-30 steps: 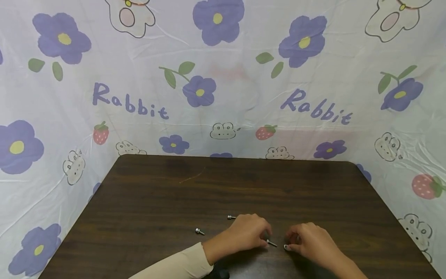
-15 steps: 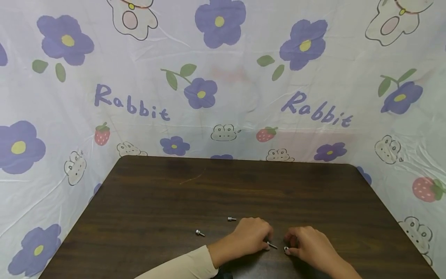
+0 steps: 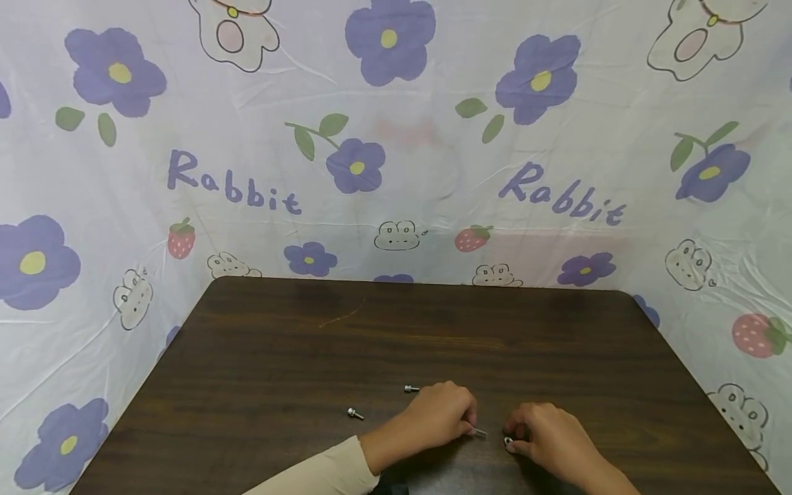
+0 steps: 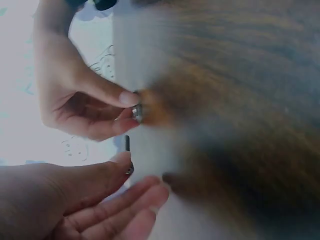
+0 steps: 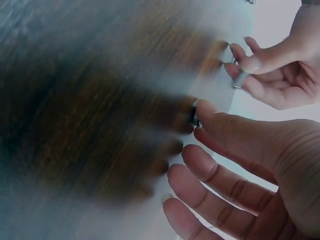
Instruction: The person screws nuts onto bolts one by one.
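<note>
My left hand (image 3: 442,412) pinches a bolt (image 3: 480,432) between thumb and fingertips, its threaded shank pointing right. Facing it, my right hand (image 3: 553,436) holds a small metal nut (image 3: 508,443) between thumb and index finger. A short gap separates the shank's tip from the nut. In the left wrist view, the bolt (image 4: 127,144) stands out past the thumb, with the nut (image 4: 137,113) above it. Most of the bolt's head is covered by the left fingers. In the right wrist view, the other right-hand fingers (image 5: 192,187) are loosely bent beside the nut (image 5: 195,115).
Two more bolts lie on the dark wooden table (image 3: 278,344): one bolt (image 3: 355,413) left of the left forearm, another bolt (image 3: 411,389) just behind the left hand. A printed cloth (image 3: 433,179) hangs behind the table and along its sides.
The left hand has drawn slightly left and up with the bolt, widening the gap to the nut a little. My right hand stays almost in place, still pinching the nut.
</note>
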`<move>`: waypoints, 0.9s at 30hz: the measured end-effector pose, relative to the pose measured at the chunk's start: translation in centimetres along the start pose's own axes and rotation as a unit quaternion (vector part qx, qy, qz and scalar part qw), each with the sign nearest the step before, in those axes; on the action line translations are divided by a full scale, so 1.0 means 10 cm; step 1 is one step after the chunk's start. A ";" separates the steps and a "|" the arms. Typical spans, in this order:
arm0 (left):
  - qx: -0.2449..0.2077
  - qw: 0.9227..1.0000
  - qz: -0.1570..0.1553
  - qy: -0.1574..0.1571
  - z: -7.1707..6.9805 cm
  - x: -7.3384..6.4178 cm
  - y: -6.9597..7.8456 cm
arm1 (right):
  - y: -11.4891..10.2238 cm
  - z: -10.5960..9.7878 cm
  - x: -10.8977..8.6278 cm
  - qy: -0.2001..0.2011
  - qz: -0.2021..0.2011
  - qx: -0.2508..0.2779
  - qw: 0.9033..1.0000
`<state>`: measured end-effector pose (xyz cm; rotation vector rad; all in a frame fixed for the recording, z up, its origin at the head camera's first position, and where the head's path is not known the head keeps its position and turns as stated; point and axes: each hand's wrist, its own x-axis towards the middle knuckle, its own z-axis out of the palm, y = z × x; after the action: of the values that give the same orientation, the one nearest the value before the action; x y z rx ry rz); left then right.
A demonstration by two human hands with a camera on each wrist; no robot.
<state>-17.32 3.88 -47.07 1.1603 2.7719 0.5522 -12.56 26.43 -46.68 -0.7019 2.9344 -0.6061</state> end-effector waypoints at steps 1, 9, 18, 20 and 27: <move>-0.018 1.000 0.001 0.003 -0.02 -0.01 -0.02 | 0.00 0.01 0.00 0.003 -0.007 -0.004 1.000; -0.102 0.994 0.017 0.035 -0.10 -0.12 -0.18 | -0.05 0.01 -0.02 0.017 -0.047 -0.052 0.997; -0.174 0.982 0.016 0.076 -0.19 -0.23 -0.28 | -0.05 -0.01 0.01 -0.013 -0.060 -0.035 0.998; -0.191 0.978 0.014 0.082 -0.22 -0.25 -0.30 | -0.04 -0.02 0.02 -0.022 -0.054 -0.017 0.998; -0.238 0.966 0.009 0.102 -0.32 -0.30 -0.38 | 0.00 -0.05 0.04 -0.011 -0.063 0.037 0.997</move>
<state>-18.39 -1.62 -45.66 1.0605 2.5573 1.3160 -13.04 26.42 -46.25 -0.8846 2.8469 -0.7101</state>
